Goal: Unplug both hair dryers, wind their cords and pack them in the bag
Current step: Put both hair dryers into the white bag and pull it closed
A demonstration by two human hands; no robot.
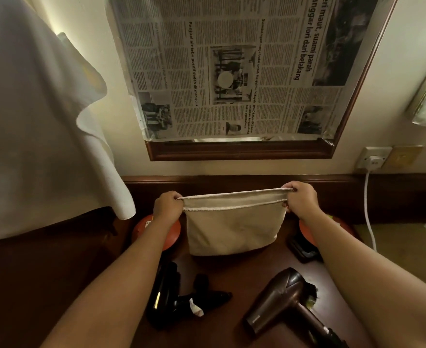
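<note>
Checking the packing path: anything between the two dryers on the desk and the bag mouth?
Nothing visible does. The left hand and right hand pinch the bag at its top corners, upright on the desk. The black dryer and brown dryer lie in front of it, bare desk between. The mouth is pulled taut, nearly closed.

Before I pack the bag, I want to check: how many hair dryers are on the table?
2. The black hair dryer lies near the left forearm; the brown hair dryer lies near the right forearm. Both are in front of the bag.
</note>
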